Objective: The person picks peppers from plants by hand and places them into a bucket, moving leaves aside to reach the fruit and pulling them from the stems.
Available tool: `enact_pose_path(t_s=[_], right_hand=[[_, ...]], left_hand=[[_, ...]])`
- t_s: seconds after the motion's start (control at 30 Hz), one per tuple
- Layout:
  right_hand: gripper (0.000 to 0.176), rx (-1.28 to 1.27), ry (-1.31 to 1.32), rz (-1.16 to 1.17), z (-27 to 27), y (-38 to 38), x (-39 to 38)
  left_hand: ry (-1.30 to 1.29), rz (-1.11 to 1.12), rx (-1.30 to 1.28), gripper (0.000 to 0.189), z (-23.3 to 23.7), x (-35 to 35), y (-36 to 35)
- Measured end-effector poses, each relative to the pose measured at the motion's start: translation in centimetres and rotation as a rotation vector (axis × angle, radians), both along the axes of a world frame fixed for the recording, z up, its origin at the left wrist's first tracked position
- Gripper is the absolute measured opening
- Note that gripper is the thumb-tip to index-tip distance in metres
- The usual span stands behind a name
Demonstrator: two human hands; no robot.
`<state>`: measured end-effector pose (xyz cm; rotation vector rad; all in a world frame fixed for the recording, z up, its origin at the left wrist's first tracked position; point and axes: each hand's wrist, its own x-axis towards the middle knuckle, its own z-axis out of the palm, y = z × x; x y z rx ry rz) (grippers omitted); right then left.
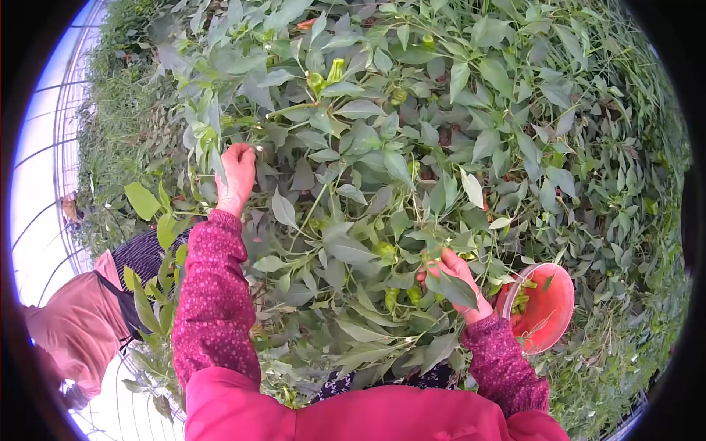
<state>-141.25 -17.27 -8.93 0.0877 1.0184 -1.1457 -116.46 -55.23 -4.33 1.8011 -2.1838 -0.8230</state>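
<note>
My left hand [237, 176] is closed on a leafy branch [209, 143] of a pepper plant, at the left edge of the foliage. Lower right, my right hand [457, 283] reaches in among the leaves with its fingers curled. A broad leaf [450, 289] covers part of it, so what lies between those fingers is hidden. Left of this hand, a green pepper [391, 298] hangs low on the plant beside another pepper [414, 295]. More green peppers [335, 71] show higher up. Close by my right wrist, a red bucket [551, 312] is tilted, with green peppers [521, 300] inside.
Dense pepper plants [353, 169] fill the middle of the view. Tall grass [640, 66] grows along the right. At lower left, another person in a pink top [81, 316] bends over. Behind that person is a pale curved wall with dark ribs [44, 169].
</note>
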Motion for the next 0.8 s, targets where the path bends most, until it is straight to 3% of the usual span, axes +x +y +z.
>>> enact_pose_path(t_s=[0.1, 0.17, 0.23, 0.27, 0.33, 0.47, 0.5, 0.63, 0.73, 0.77, 0.8], right_hand=[[0.033, 0.018, 0.134, 0.015, 1.0, -0.8, -0.2], [0.037, -0.154, 0.278, -0.013, 3.0, -3.2, -1.0], [0.04, -0.269, 0.841, 0.235, 7.0, -6.3, -2.2], [0.044, -0.208, 0.875, 0.36, 8.5, -7.6, -2.8], [0.047, -0.331, 0.953, 0.382, 10.9, -10.8, -2.9], [0.05, -0.625, 1.178, 0.478, 10.6, -13.8, 0.4], [0.049, -0.616, 1.207, 0.637, 10.0, -13.9, 1.4], [0.051, -0.649, 1.286, 0.881, 5.8, -11.7, 4.5], [0.052, -0.593, 1.226, 1.056, 4.9, -10.6, 5.2], [0.051, -0.568, 1.225, 1.091, 4.5, -10.1, 5.4], [0.05, -0.566, 1.23, 1.039, 4.1, -9.8, 5.4]], left_hand=[[-0.763, -0.197, 0.002, 0.035, -3.9, 6.4, 1.0], [-0.937, -0.333, 0.253, 0.036, -9.0, 13.1, 3.4], [-0.784, -0.497, 0.422, 0.037, -17.2, 22.0, 6.9], [-0.752, -0.508, 0.495, 0.035, -16.5, 20.3, 9.9], [-0.672, -0.519, 0.503, 0.032, -15.2, 15.9, 14.1], [-0.524, -0.617, 0.317, 0.027, -15.6, 12.6, 16.2], [-0.499, -0.574, 0.289, 0.027, -15.1, 12.4, 15.6], [-0.378, -0.204, 0.336, 0.026, -9.6, 12.6, 11.3], [0.315, 0.66, 0.473, 0.025, -8.2, 13.3, 9.1], [0.529, 0.848, 0.489, 0.035, -7.8, 13.6, 8.0], [0.531, 0.873, 0.456, 0.03, -8.4, 14.7, 6.8]])
